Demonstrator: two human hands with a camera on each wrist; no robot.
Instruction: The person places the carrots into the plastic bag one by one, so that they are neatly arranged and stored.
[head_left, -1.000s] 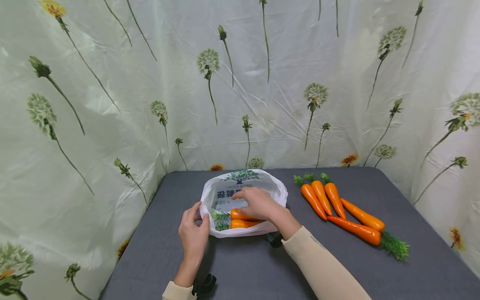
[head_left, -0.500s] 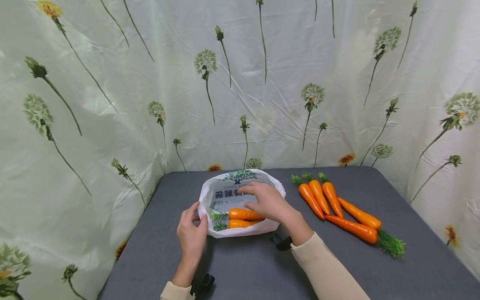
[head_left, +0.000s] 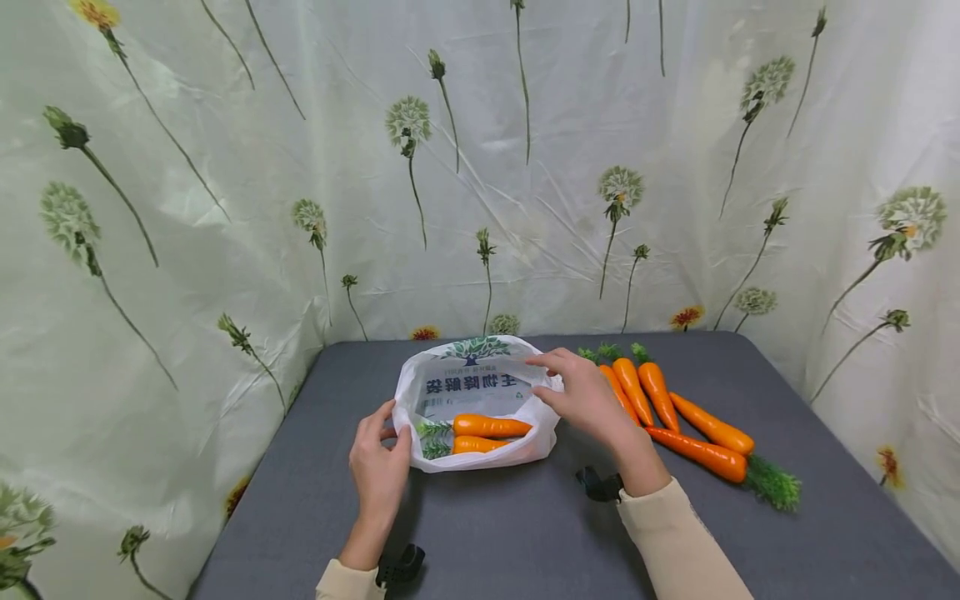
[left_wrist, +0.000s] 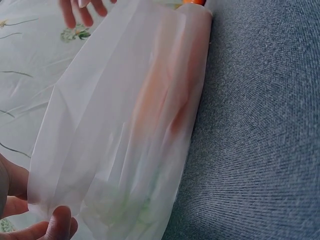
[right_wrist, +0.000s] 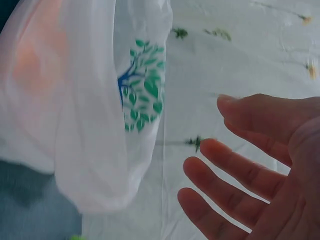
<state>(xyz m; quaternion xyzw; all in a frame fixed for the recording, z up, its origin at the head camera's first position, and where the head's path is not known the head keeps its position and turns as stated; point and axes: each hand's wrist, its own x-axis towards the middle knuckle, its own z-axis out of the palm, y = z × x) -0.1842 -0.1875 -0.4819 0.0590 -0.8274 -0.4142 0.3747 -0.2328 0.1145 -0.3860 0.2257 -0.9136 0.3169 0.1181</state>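
My left fingers (left_wrist: 60, 222) pinch thin, creased plastic: a milky, translucent bag (left_wrist: 105, 120) with a faint sheen. The carrots (head_left: 696, 455) look smooth and glossy, their green tops (head_left: 774, 485) rough and feathery. My bench (head_left: 510, 525) looks like matt, ribbed cloth; the curtain (head_left: 540, 200), slick and wrinkled.

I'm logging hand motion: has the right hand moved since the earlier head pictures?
Yes. In the head view, judged against the loose carrots on the table, the right hand has moved right, from over the open bag to its right rim.

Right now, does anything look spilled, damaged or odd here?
Nothing looks spilled or damaged. One oddity: the lettering on the far inside wall of the white bag reads backwards, perhaps showing through from outside.
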